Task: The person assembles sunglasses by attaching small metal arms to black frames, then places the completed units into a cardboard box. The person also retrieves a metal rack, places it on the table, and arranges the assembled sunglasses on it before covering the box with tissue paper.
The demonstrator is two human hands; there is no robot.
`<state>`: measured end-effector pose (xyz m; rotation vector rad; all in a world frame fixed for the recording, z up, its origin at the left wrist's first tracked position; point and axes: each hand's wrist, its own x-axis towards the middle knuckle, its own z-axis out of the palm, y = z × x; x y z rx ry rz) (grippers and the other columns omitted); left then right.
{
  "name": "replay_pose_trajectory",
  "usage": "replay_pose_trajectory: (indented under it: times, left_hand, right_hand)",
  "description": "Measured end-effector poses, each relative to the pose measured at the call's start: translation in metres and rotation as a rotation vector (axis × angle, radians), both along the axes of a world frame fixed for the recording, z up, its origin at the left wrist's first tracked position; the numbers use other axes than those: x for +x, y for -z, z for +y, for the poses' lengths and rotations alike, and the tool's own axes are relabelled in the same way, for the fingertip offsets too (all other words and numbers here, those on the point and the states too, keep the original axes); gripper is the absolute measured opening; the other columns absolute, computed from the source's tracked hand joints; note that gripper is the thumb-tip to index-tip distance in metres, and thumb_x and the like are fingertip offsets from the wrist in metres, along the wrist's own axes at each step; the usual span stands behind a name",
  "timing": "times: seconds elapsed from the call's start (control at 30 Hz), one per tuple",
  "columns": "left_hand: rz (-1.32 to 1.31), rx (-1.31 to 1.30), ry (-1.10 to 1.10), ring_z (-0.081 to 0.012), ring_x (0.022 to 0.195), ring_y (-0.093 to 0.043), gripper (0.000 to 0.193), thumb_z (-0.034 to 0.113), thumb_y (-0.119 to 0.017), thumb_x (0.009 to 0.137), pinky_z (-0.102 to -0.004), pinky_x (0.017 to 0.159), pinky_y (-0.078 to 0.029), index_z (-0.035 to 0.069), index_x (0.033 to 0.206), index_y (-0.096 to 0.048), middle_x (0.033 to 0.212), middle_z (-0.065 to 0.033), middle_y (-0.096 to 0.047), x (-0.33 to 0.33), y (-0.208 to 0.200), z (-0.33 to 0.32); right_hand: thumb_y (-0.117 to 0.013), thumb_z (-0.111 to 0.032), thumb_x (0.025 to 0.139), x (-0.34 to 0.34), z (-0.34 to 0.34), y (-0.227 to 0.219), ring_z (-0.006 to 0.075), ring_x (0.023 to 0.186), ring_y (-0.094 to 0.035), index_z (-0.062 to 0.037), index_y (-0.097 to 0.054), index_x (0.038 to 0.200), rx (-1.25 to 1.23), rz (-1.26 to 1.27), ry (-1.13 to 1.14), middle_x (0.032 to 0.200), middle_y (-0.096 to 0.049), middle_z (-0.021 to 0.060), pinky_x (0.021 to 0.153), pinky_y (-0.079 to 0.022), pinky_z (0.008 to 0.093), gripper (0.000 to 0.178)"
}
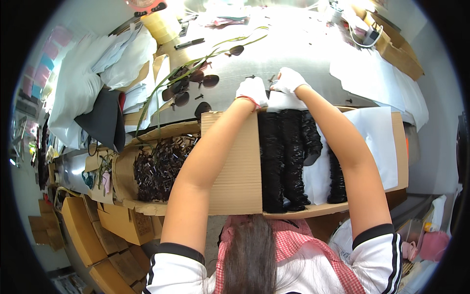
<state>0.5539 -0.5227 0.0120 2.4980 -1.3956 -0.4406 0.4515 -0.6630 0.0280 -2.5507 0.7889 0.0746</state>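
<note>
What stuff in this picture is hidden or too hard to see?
- What the left hand and right hand pinch: head view, the white gloves cover it.
- Middle of the cardboard box: hidden by both forearms.
- Small dark pieces in the left-side box: too small to tell apart.
- Far end of the table: washed out by bright light.
- Picture rim: cut off by the round fisheye edge.

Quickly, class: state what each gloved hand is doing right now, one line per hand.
Left hand: closed, gripping the far edge of the white sheet in the cardboard box.
Right hand: closed, pinching the same white sheet.
</note>
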Motion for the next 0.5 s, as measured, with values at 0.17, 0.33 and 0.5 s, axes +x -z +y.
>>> replay_pose_trajectory:
  times: [0.17,0.33,0.5]
  left_hand:
    - [0.297,-0.106,0.102,-0.0359,0.099,-0.068,0.044,0.031,-0.074,0.073,-0.0387,0.086,-0.054,-0.006,0.094,-0.068,0.096,-0.0276,-0.068,0.005,-0.016,0.013]
    - [1.507,-0.625,-0.095,-0.0293,0.105,-0.064,0.025,0.023,-0.06,0.096,-0.038,0.087,-0.055,-0.002,0.099,-0.06,0.104,-0.0148,-0.065,0.01,-0.04,0.063]
    - [2.286,-0.775,-0.102,-0.0319,0.114,-0.06,0.038,0.045,-0.046,0.102,-0.0522,0.101,-0.048,0.014,0.121,-0.059,0.122,-0.009,-0.061,0.008,-0.056,0.124]
  right_hand:
    - [-0.073,-0.019,0.086,-0.008,-0.005,-0.002,0.0218,0.101,-0.064,-0.0015,-0.064,0.119,0.166,-0.317,0.242,0.105,-0.068,0.0134,0.091,-0.05,0.0325,0.038]
    - [-0.064,-0.012,0.09,-0.02,0.04,-0.055,0.0151,0.096,-0.061,-0.0006,-0.058,0.126,0.516,-0.7,0.186,0.107,-0.064,0.009,0.087,-0.05,0.0286,0.039]
    - [-0.069,-0.016,0.087,-0.006,0.127,-0.083,0.0152,0.093,-0.062,-0.0031,-0.062,0.121,0.588,-0.545,-0.058,0.106,-0.064,0.0069,0.088,-0.049,0.0291,0.038]
